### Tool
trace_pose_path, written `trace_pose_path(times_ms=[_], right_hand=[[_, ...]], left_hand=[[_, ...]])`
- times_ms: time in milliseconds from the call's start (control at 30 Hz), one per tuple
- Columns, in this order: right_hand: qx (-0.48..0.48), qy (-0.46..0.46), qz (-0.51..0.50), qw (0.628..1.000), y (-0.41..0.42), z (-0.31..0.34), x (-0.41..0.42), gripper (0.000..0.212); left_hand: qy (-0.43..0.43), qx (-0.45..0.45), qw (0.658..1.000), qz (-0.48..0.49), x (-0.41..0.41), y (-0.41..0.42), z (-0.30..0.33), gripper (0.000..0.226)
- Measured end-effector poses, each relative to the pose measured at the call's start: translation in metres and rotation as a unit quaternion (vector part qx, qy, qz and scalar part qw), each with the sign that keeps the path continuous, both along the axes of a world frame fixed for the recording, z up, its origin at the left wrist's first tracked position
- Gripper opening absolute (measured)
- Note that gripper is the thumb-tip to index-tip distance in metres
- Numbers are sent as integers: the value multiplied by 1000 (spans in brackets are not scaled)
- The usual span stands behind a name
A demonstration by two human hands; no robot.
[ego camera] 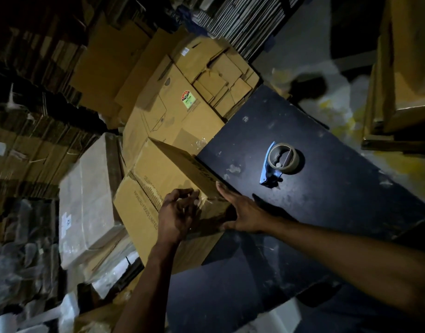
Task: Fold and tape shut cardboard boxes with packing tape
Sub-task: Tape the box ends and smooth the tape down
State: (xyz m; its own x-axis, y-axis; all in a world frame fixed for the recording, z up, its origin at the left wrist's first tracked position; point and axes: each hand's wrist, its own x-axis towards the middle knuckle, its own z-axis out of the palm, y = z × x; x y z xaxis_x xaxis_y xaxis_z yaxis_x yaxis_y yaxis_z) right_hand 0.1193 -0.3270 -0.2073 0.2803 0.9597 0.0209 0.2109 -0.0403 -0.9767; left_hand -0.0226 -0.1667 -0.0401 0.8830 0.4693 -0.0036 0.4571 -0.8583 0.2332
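Observation:
A brown cardboard box (158, 174) with printed lettering sits at the left edge of a dark table (326, 193). My left hand (178, 212) rests on the box's near top, fingers loosely curled at a shiny taped seam. My right hand (240, 210) presses flat against the box's right side, fingers straight. A tape dispenser (278, 162) with a roll of brown tape and a blue blade lies on the table, apart from both hands.
Flattened cartons (182, 97) are stacked behind the box. A wrapped bundle (86, 198) lies to the left. Tall stacks of flat cardboard (38, 131) fill the left and back. More boxes (403, 68) stand at the right.

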Motion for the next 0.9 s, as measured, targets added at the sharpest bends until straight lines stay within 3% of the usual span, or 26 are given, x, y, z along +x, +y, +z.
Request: trace_pose_path(times_ms=[67,133,233,333,433,500,600,700,800,900], right_hand=[[-47,25,-34,998,4,-12,-8,123],[-57,38,-76,995,8,-21,-10,97],[-71,24,-132,988,19,-32,4,57],[-71,-13,-127,989,38,-44,30,47],[-79,-49,-120,988,55,-25,62,41],[-95,-26,-129,987,66,-10,82,46],[-109,22,-162,981,74,-6,104,84],[-67,-1,-151,986,73,4,122,112],[-17,-10,-118,993,70,22,130,121],[7,24,-95,995,80,40,124,117]], left_hand=[[-7,-7,1000,-15,1,2,2,27],[-12,-22,1000,-18,3,6,6,31],[58,-19,997,-46,8,26,8,44],[100,-6,992,-79,24,47,8,48],[53,-4,995,-84,53,57,9,43],[26,-25,998,-53,72,63,10,40],[20,-24,999,-35,95,78,5,43],[23,-57,998,-32,107,91,-3,40],[-3,-84,996,-8,109,96,-9,41],[-8,-96,995,-1,111,99,-12,45]])
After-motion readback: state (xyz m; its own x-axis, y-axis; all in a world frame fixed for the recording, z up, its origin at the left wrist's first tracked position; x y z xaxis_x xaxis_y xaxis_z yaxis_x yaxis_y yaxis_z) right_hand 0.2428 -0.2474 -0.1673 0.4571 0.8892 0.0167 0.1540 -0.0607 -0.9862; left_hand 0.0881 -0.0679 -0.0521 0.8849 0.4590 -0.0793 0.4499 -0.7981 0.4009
